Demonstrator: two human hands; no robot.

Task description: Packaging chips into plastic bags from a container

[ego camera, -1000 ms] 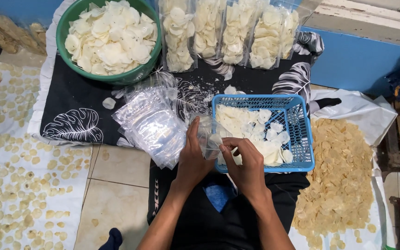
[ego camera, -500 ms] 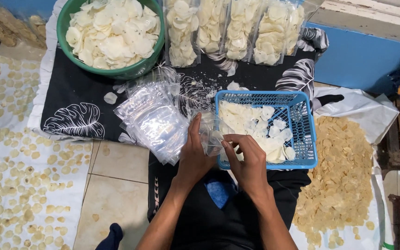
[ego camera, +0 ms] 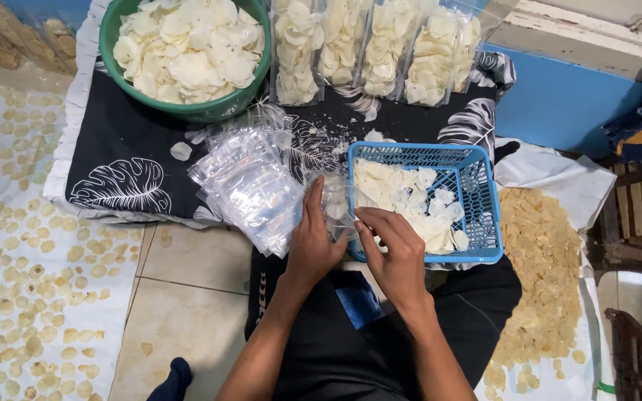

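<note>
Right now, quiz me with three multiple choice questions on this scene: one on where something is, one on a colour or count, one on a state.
1. Where does the green bowl of white chips sit?
A. On the black leaf-print cloth
B. Inside the basket
C. On the bare tile

2. What colour is the mesh basket?
A. Red
B. Blue
C. Yellow

3. What is between the left hand and right hand?
A. A lidded jar
B. A knife
C. A small clear plastic bag

Answers: 1 A, the bowl rests on the cloth's upper left part. 2 B, its rim and walls are blue. 3 C, the fingers of both hands meet at a see-through bag beside the basket.
</note>
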